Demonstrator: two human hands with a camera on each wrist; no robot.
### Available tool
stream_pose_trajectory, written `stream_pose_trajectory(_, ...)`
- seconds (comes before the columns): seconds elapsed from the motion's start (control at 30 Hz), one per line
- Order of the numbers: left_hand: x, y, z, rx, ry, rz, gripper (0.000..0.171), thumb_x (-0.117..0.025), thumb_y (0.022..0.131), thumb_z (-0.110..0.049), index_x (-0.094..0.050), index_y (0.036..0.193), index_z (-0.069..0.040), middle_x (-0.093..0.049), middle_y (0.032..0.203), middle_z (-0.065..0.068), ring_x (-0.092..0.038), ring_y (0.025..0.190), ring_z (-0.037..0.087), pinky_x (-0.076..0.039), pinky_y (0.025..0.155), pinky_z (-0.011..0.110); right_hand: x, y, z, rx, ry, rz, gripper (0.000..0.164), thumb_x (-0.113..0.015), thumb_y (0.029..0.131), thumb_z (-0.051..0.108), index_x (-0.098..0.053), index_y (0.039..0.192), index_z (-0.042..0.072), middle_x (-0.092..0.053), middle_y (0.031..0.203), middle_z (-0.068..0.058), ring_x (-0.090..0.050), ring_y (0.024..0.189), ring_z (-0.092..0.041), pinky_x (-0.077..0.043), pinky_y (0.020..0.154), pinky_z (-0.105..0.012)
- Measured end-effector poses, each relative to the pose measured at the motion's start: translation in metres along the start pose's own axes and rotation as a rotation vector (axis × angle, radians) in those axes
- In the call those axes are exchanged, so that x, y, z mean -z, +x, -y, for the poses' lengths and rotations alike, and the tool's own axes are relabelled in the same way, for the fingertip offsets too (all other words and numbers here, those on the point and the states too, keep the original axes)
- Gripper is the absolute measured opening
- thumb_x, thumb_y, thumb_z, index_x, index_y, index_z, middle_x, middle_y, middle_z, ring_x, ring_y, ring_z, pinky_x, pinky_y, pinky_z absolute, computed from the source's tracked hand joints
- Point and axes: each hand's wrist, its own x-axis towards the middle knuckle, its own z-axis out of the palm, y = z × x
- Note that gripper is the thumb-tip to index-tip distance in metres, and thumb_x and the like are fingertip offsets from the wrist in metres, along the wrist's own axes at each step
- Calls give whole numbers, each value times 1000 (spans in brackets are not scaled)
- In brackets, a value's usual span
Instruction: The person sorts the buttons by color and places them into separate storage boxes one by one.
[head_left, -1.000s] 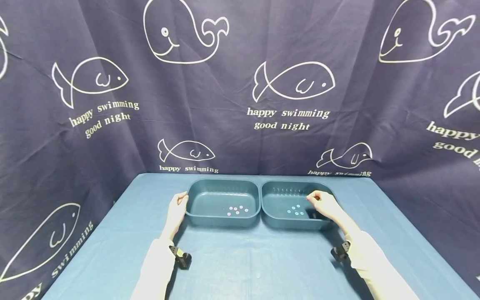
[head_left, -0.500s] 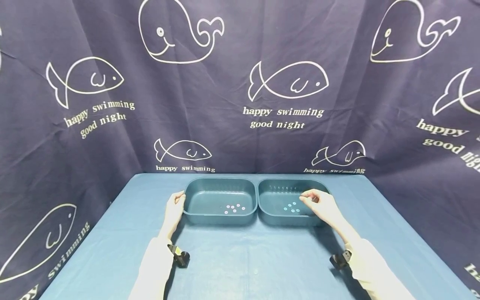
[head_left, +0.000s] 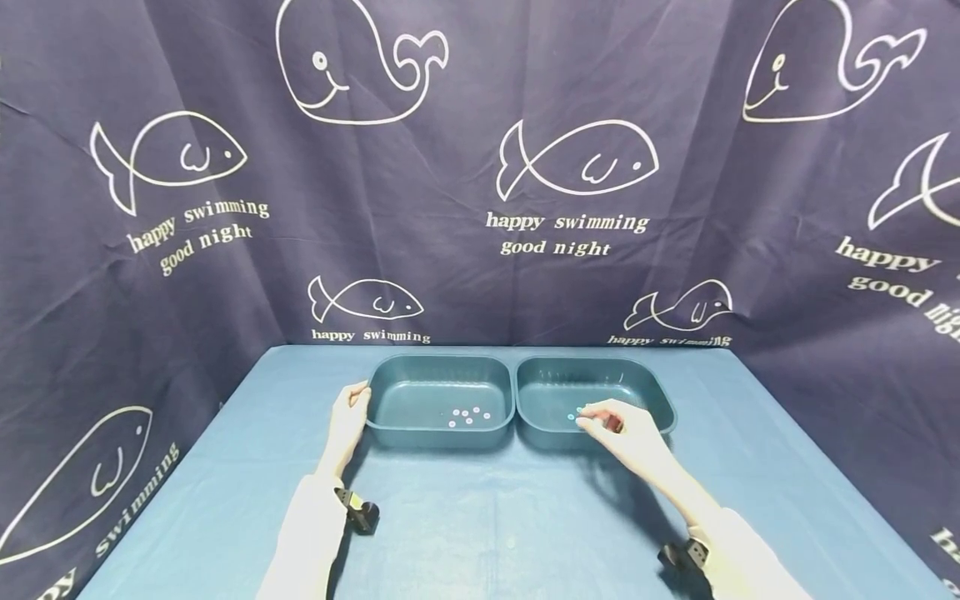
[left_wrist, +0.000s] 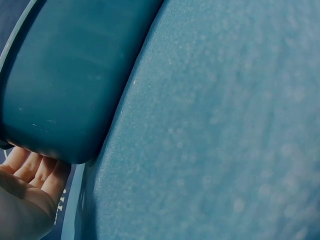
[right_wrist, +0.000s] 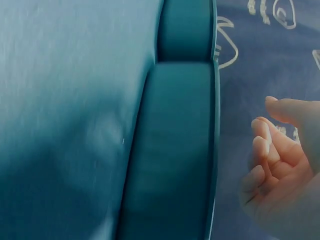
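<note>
Two teal rectangular trays stand side by side. My left hand (head_left: 349,410) grips the left end of the left tray (head_left: 442,437); in the left wrist view its fingers (left_wrist: 42,172) lie against the tray's outer wall. Several small pink discs (head_left: 465,413) lie in this tray. Over the front rim of the right tray (head_left: 649,385) hovers my right hand (head_left: 626,429), fingers loosely curled. The right wrist view shows a gap between thumb and index fingertip, with nothing in it. Small blue discs (head_left: 571,417) lie in the right tray, partly hidden by that hand.
A light blue cloth (head_left: 480,517) covers the table under the trays. Behind them hangs a dark curtain (head_left: 465,183) with white whale and fish drawings. Each wrist wears a small black camera, such as the one on the left (head_left: 364,517).
My right hand has moved left and toward the front, from inside the right tray to over its front rim. The left hand has kept its place. The head view has shifted slightly.
</note>
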Motion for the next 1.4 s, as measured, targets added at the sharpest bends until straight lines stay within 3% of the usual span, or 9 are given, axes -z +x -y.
stream_pose_trajectory(0.23, 0, 1, 0, 0, -13, 2, 34, -45, 98, -12, -48, 126, 7, -55, 123, 30, -52, 116, 38, -39, 102, 45, -10, -10, 19, 14, 41, 70, 12, -75, 78, 16, -71, 89, 12, -57, 66, 9, -43, 54, 1, -38, 49, -18)
stream_pose_trajectory(0.5, 0, 0, 0, 6, -14, 8, 35, -45, 98, -12, -47, 127, 7, -54, 123, 30, -52, 116, 38, -39, 101, 45, -25, -23, 35, 112, 86, 149, 12, -74, 78, 14, -71, 89, 10, -57, 66, 10, -45, 57, 3, -40, 50, -18)
stream_pose_trajectory(0.67, 0, 1, 0, 8, -13, 4, 35, -45, 98, -11, -47, 127, 7, -54, 123, 30, -51, 117, 38, -38, 102, 45, -35, -30, 42, 138, 129, 233, 11, -73, 79, 16, -70, 89, 14, -57, 68, 10, -45, 57, 4, -40, 50, -17)
stream_pose_trajectory(1.03, 2, 2, 0, 18, -11, 6, 35, -45, 98, -13, -48, 127, 6, -54, 125, 29, -51, 118, 38, -37, 103, 46, -50, -43, 51, 158, 213, 407, 15, -72, 81, 20, -70, 90, 9, -60, 69, 5, -45, 59, 6, -41, 52, -15)
stream_pose_trajectory(1.4, 1, 2, 0, 18, -26, 8, 35, -46, 97, -12, -48, 127, 6, -53, 126, 29, -50, 120, 37, -37, 104, 46, -63, -52, 53, 202, 170, 519, 13, -74, 78, 23, -70, 89, 16, -57, 71, 13, -45, 60, 8, -43, 55, -13)
